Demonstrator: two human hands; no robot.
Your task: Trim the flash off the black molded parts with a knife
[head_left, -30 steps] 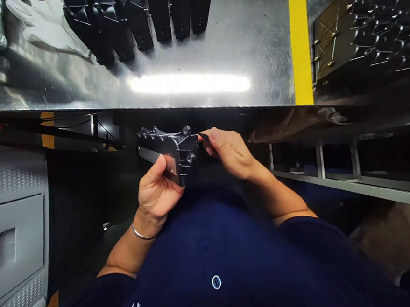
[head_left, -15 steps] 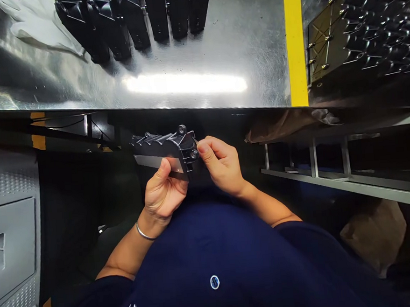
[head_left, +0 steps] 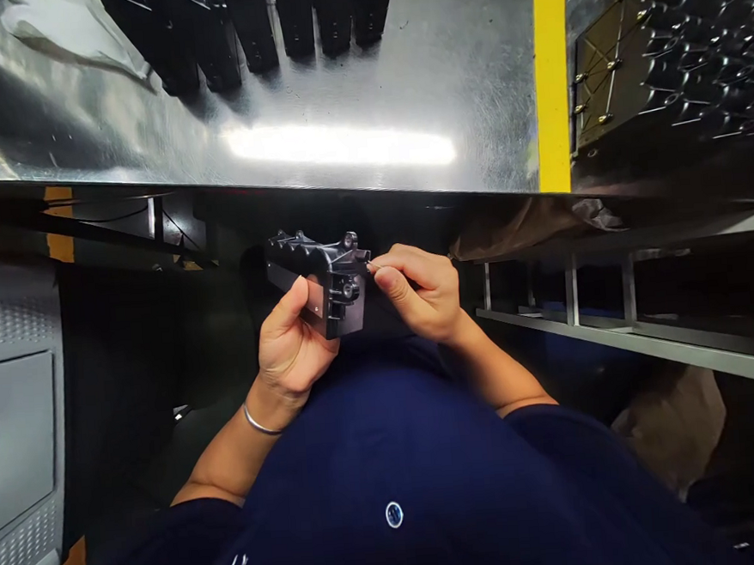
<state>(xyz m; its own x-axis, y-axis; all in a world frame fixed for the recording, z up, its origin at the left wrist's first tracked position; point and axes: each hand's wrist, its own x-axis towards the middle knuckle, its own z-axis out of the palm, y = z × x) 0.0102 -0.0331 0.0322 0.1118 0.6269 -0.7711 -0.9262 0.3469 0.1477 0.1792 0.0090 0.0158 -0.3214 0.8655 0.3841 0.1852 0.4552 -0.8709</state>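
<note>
A black plastic part [head_left: 332, 273] with round bosses and ribs is held in front of my body, just below the table edge. My left hand [head_left: 294, 344] grips it from the lower left, thumb on its flat side and fingers hidden behind it. At its right end, my right hand [head_left: 421, 290] pinches a small thin object [head_left: 371, 266] between thumb and index finger, close to a corner of the part. That object is too small to identify.
The metal table [head_left: 479, 77] carries a row of black parts [head_left: 298, 21], a white cloth or glove [head_left: 69, 33], a yellow strip [head_left: 551, 81] and stacked black parts [head_left: 696, 45] at right. A grey rack [head_left: 612, 326] stands lower right, a grey case [head_left: 12, 420] left.
The black part has turned in my left hand, showing more of its end face, and shifted slightly right. My right hand has moved a little to the right, still pinching.
</note>
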